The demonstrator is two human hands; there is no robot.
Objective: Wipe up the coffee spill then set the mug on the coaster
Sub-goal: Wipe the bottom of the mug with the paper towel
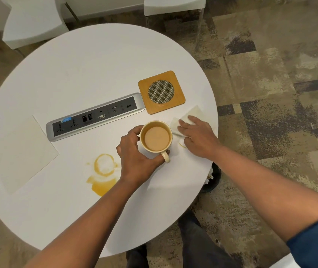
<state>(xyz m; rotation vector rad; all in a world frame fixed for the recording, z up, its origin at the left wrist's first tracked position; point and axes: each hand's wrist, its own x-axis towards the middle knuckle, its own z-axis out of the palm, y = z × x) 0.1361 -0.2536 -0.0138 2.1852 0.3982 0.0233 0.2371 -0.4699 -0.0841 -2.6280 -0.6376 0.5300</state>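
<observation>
A cream mug (156, 136) full of milky coffee stands near the middle of the round white table (96, 60). My left hand (137, 153) is wrapped around its left side, thumb by the handle. A brown coffee spill (103, 175) with a ring mark lies to the left of that hand. A small second stain (181, 145) shows just right of the mug. My right hand (197, 135) lies flat, fingers spread, on a white napkin (192, 114) at the table's right edge. The square wooden coaster (161, 91) with a mesh centre sits beyond the mug.
A silver power and port strip (94, 117) runs across the table's middle, left of the coaster. A second white napkin (19, 151) lies at the left. White chairs (32, 20) stand beyond the table. Patterned carpet lies to the right, with a dark bin (213, 179) under the table's edge.
</observation>
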